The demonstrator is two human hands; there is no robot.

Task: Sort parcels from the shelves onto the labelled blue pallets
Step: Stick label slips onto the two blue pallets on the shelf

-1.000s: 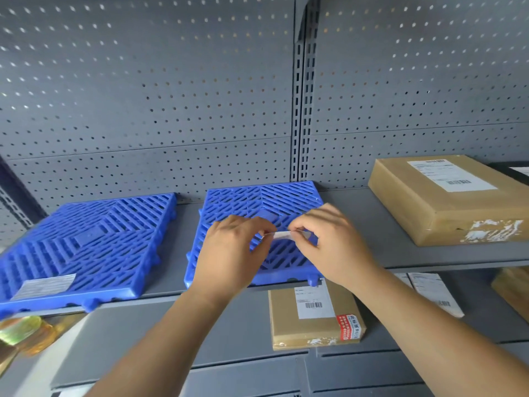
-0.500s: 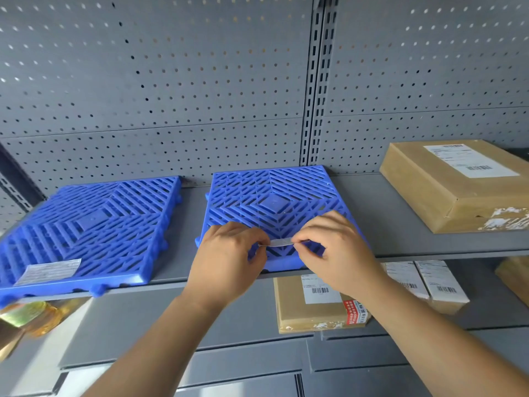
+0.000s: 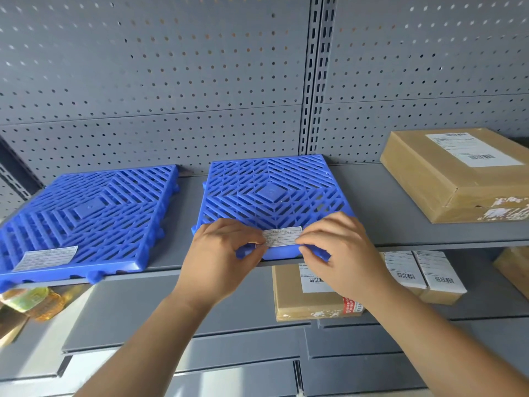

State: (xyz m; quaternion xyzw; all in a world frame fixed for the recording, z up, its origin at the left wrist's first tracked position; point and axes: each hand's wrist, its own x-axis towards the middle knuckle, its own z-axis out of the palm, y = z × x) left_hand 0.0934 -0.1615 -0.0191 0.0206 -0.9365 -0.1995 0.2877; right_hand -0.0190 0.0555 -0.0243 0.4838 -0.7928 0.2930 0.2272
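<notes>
The left pallet (image 3: 86,213) already wears its label (image 3: 45,257), print too small to read; your left hand (image 3: 223,262) and right hand (image 3: 340,253) now pinch a second label (image 3: 282,237), turned face-up rather than edge-on, at the middle pallet (image 3: 272,193) front edge; the barcoded parcel (image 3: 446,173) waits unsorted on the shelf (image 3: 400,224).

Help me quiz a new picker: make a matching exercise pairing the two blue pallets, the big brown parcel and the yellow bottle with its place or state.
1. left pallet
2. middle pallet
3. big parcel
4. yellow bottle

A. below the pallet shelf, far left
B. white label lies flat at its front left corner
C. on the pallet shelf, far right
D. left hand and right hand pinch a label strip at its front edge

Pairs: 1-B, 2-D, 3-C, 4-A
</notes>
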